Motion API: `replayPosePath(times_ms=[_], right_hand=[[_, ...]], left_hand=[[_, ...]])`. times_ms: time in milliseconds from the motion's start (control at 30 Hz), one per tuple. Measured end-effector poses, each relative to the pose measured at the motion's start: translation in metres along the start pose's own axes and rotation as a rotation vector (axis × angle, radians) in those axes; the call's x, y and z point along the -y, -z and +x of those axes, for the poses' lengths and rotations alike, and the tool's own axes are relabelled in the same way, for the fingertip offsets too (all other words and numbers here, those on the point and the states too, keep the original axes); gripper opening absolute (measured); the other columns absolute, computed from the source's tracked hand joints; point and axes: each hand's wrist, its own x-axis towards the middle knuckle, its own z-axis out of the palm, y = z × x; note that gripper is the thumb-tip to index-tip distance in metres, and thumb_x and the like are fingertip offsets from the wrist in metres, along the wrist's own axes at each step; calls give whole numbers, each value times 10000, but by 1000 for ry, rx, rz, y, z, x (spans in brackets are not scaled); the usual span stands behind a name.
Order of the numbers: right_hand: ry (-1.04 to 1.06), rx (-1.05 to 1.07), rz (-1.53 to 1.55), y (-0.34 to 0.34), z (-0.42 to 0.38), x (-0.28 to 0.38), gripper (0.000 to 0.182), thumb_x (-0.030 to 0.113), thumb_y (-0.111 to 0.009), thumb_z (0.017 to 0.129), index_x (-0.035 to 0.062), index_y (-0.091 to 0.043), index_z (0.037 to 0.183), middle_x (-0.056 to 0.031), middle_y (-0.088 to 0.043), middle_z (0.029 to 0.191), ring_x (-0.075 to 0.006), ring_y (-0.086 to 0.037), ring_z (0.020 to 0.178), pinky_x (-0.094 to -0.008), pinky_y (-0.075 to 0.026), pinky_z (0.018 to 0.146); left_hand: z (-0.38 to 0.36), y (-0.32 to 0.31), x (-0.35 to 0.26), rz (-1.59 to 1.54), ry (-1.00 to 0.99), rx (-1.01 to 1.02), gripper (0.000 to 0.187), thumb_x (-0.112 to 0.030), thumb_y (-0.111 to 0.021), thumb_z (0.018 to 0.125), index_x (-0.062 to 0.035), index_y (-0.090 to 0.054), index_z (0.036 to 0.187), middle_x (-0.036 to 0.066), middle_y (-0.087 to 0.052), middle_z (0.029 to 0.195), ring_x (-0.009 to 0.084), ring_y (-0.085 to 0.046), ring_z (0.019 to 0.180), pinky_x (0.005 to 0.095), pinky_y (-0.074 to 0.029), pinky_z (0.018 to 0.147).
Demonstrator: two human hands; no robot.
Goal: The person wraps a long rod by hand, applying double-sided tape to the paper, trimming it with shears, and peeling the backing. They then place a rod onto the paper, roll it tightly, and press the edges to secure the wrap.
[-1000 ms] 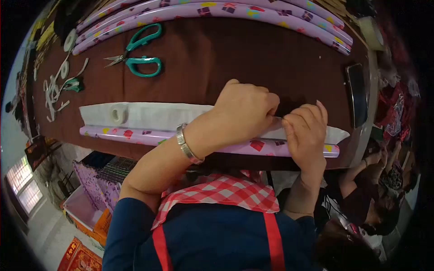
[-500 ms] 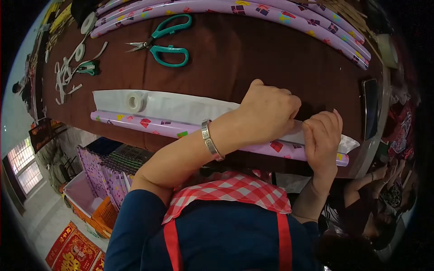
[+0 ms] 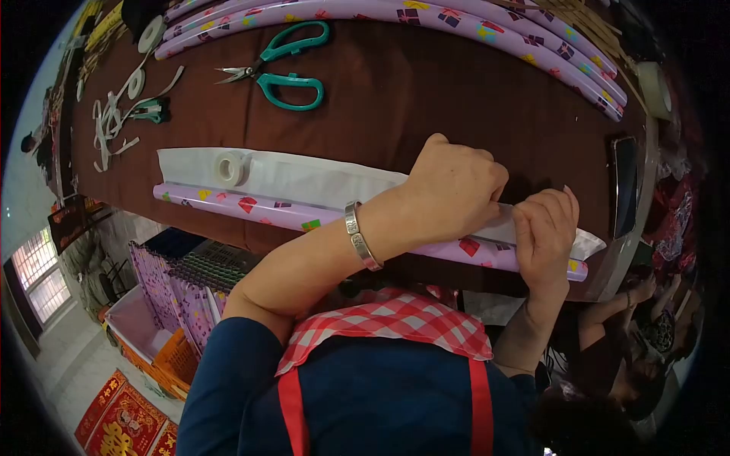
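Note:
A purple patterned roll [image 3: 251, 207] with a loose white strip of its edge [image 3: 304, 176] lies across the brown cloth near the body. My left hand [image 3: 456, 190], with a bracelet at its wrist, is closed above the roll; what its fingertips hold is hidden. My right hand [image 3: 546, 232] is closed on the roll near its right end, its thumb and fingers at the white edge. On the left part of the white strip lies a roll of white tape [image 3: 229, 169].
Green-handled scissors [image 3: 293, 91], a small green tool [image 3: 150, 111] and tangled white strips [image 3: 110, 118] lie beyond. More purple rolls [image 3: 365, 9] line the far side. A phone [image 3: 624, 186] is at right. Another person's arm [image 3: 608, 313] shows lower right.
The view has shifted slightly. My hands keep nearly the same pose at the same places on the roll.

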Motion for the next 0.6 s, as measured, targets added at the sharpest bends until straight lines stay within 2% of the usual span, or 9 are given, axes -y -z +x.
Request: replayPosePath(times_ms=[333, 400, 533, 600], right_hand=[[9, -9, -9, 0, 0, 1, 100, 152, -673, 895, 62, -656, 852, -58, -606, 876, -274, -591, 907, -497, -387, 1012], [0, 18, 3, 1, 0, 0, 102, 155, -675, 895, 63, -654, 856, -57, -609, 878, -274, -593, 914, -500, -387, 1012], [-4, -2, 10, -1, -1, 0, 105, 161, -678, 894, 65, -653, 859, -53, -613, 881, -268, -595, 926, -504, -388, 1012], [-2, -6, -1, -1, -1, 1, 103, 161, -677, 895, 66, -655, 860, -53, -613, 880, -266, -594, 926, -503, -388, 1012]], left_hand=[[0, 0, 0, -26, 27, -26, 144, -255, -750, 714, -128, -685, 735, 48, -684, 792, 243, -685, 761, 408, -434, 719], [-2, 1, 1, -73, 3, -39, 169, -236, -742, 755, -99, -652, 796, 49, -651, 785, 270, -656, 764, 407, -425, 695], [-2, 1, -1, -94, 11, -50, 157, -237, -726, 772, -99, -667, 818, 56, -653, 790, 269, -660, 784, 412, -431, 708], [-3, -2, 1, 37, -30, -64, 136, -226, -712, 788, -96, -694, 823, 67, -657, 795, 272, -664, 806, 418, -438, 717]])
